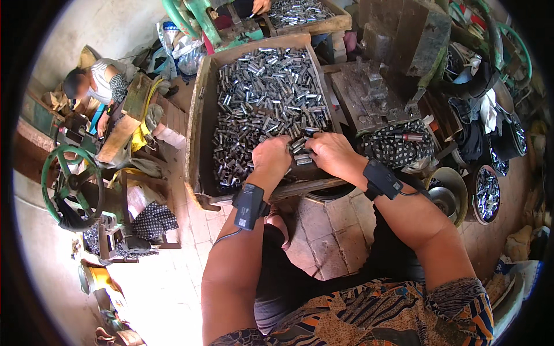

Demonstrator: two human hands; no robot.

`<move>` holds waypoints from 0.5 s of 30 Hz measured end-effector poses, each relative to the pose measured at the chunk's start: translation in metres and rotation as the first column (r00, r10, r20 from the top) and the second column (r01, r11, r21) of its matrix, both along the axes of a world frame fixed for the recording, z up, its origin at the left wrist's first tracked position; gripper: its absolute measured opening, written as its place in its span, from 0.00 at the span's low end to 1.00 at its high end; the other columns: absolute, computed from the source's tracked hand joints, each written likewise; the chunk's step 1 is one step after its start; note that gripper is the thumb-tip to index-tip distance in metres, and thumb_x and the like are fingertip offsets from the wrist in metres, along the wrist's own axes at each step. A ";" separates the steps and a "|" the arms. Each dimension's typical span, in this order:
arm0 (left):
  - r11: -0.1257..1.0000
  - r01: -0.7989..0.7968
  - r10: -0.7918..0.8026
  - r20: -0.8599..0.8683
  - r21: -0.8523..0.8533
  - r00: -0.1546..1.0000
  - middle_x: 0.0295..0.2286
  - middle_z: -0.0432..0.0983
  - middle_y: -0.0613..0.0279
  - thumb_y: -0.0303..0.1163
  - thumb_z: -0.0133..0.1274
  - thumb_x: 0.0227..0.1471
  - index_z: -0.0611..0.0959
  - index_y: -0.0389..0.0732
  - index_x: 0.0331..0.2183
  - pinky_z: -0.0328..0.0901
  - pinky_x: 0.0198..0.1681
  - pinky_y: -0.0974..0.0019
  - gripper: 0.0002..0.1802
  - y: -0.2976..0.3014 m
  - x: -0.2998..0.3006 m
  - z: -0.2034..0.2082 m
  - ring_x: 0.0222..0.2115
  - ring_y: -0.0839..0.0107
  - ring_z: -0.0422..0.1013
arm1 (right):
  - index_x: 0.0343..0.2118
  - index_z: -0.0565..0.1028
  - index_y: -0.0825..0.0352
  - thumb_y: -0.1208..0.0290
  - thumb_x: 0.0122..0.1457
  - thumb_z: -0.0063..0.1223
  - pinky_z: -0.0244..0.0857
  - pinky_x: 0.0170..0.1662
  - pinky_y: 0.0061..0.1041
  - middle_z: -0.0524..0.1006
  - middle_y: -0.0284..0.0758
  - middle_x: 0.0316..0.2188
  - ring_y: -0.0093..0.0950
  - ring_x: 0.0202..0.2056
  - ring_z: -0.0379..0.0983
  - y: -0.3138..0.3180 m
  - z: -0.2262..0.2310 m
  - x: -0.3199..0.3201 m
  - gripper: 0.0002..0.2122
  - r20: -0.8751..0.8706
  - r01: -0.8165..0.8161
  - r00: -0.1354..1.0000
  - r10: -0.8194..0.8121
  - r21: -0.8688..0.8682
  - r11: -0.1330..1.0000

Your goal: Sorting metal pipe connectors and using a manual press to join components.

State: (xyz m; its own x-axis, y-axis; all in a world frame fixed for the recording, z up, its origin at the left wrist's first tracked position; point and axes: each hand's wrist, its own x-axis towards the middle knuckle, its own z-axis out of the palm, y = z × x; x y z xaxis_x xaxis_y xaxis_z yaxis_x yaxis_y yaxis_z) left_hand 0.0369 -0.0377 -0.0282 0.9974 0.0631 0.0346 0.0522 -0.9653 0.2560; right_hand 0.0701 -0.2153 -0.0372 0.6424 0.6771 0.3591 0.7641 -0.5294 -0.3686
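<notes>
Short silvery metal tubes (265, 92) fill a wooden tray (196, 121) set centre-far, resting tilted toward the viewer on a brick-paved floor (323, 230). Tubes lie loose, heaped, unsorted; the pile is thickest in the far half and thins toward the tray's near left corner.

Left hand (271, 157): at the near edge of the pile, fingers curled down into the tubes, knuckles up. Whether it grips any, cannot tell. Black band with small box on the wrist (249, 205), cable trailing down the forearm.

Right hand (330, 151): just beside the left, fingers narrowed around a small cluster of tubes (301, 147) at the fingertips. Similar black wrist unit (381, 179).

Surroundings: heavy dark metal press (398, 52) to the right of the tray, spotted cloth (395, 147) at its base. Round bowl of more tubes (486, 194) near right. Second tray of tubes (303, 14) at far centre, with another person's hand above it. Green handwheel machine (72, 187) at left; seated person (95, 83) far left. Light is strong on the pale floor at near left.
</notes>
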 end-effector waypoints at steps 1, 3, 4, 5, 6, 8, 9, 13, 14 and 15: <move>0.999 0.030 -0.030 -0.026 0.018 0.999 0.32 0.77 0.52 0.31 0.50 0.44 0.81 0.49 0.36 0.67 0.39 0.57 0.13 0.000 0.003 -0.003 0.34 0.56 0.73 | 0.22 0.74 0.67 0.79 0.41 0.53 0.65 0.31 0.39 0.74 0.44 0.23 0.43 0.29 0.73 0.001 -0.001 0.002 0.03 0.007 0.000 1.000 0.000 -0.007 1.000; 0.996 0.023 -0.014 -0.098 0.091 0.995 0.32 0.76 0.51 0.31 0.51 0.44 0.81 0.47 0.35 0.67 0.38 0.56 0.12 0.000 0.005 -0.006 0.35 0.54 0.73 | 0.22 0.74 0.68 0.79 0.40 0.52 0.65 0.31 0.39 0.74 0.44 0.23 0.43 0.29 0.73 0.002 -0.003 0.003 0.03 0.004 -0.009 1.000 0.009 0.016 1.000; 0.991 0.022 -0.005 -0.133 0.128 0.991 0.33 0.76 0.50 0.31 0.51 0.44 0.81 0.46 0.34 0.67 0.38 0.56 0.12 -0.001 0.005 -0.008 0.35 0.53 0.73 | 0.21 0.75 0.68 0.79 0.40 0.52 0.65 0.31 0.40 0.74 0.44 0.23 0.43 0.29 0.72 0.003 -0.003 0.004 0.03 0.002 -0.012 1.000 0.012 0.028 1.000; 0.991 0.021 -0.004 -0.123 0.136 0.992 0.33 0.75 0.50 0.31 0.51 0.43 0.81 0.44 0.33 0.67 0.38 0.56 0.11 -0.001 0.004 -0.009 0.34 0.53 0.73 | 0.23 0.75 0.69 0.79 0.40 0.52 0.65 0.32 0.39 0.75 0.44 0.24 0.43 0.29 0.73 0.003 -0.003 0.003 0.04 -0.025 -0.005 1.000 0.006 0.048 0.999; 0.989 0.021 -0.005 -0.111 0.143 0.994 0.33 0.75 0.49 0.31 0.52 0.43 0.80 0.43 0.33 0.67 0.38 0.55 0.10 -0.002 0.003 -0.009 0.34 0.52 0.72 | 0.24 0.76 0.69 0.79 0.41 0.53 0.66 0.33 0.38 0.75 0.44 0.25 0.43 0.29 0.73 0.002 -0.001 0.003 0.05 -0.051 0.004 0.999 -0.001 0.069 0.998; 0.993 0.031 -0.022 -0.084 0.112 0.996 0.33 0.75 0.48 0.30 0.52 0.42 0.80 0.40 0.32 0.67 0.38 0.54 0.10 -0.003 0.000 -0.009 0.34 0.51 0.72 | 0.27 0.77 0.70 0.79 0.42 0.54 0.67 0.34 0.36 0.76 0.44 0.27 0.42 0.31 0.73 0.002 -0.001 0.005 0.07 -0.154 0.035 0.988 -0.014 0.140 0.990; 0.996 0.047 -0.042 -0.065 0.074 0.997 0.33 0.75 0.47 0.30 0.52 0.42 0.80 0.39 0.32 0.67 0.38 0.54 0.11 -0.005 -0.001 -0.009 0.35 0.51 0.73 | 0.28 0.78 0.70 0.78 0.42 0.54 0.67 0.35 0.35 0.76 0.44 0.28 0.42 0.31 0.74 0.000 -0.001 0.008 0.08 -0.229 0.064 0.973 -0.020 0.187 0.980; 0.947 0.059 -0.068 -0.016 -0.314 0.998 0.27 0.76 0.51 0.27 0.55 0.42 0.79 0.35 0.34 0.66 0.34 0.61 0.13 -0.001 -0.004 -0.004 0.28 0.59 0.73 | 0.32 0.78 0.73 0.80 0.43 0.59 0.68 0.37 0.26 0.78 0.41 0.30 0.30 0.32 0.75 -0.005 -0.010 0.016 0.10 -0.576 0.175 0.810 0.109 0.415 0.893; 0.903 0.060 -0.069 -0.006 -0.425 0.998 0.25 0.77 0.52 0.26 0.55 0.42 0.79 0.34 0.34 0.66 0.32 0.63 0.13 -0.001 -0.005 -0.002 0.26 0.62 0.73 | 0.32 0.78 0.74 0.81 0.44 0.59 0.68 0.36 0.25 0.78 0.40 0.29 0.28 0.31 0.75 -0.006 -0.014 0.017 0.10 -0.637 0.205 0.751 0.173 0.475 0.856; 0.813 0.057 -0.049 0.030 -0.580 0.998 0.24 0.76 0.55 0.25 0.56 0.42 0.79 0.33 0.35 0.65 0.29 0.66 0.13 0.001 -0.008 -0.003 0.24 0.66 0.71 | 0.32 0.77 0.75 0.82 0.44 0.59 0.68 0.36 0.23 0.78 0.39 0.29 0.26 0.31 0.74 -0.004 -0.008 0.014 0.10 -0.691 0.223 0.684 0.236 0.506 0.833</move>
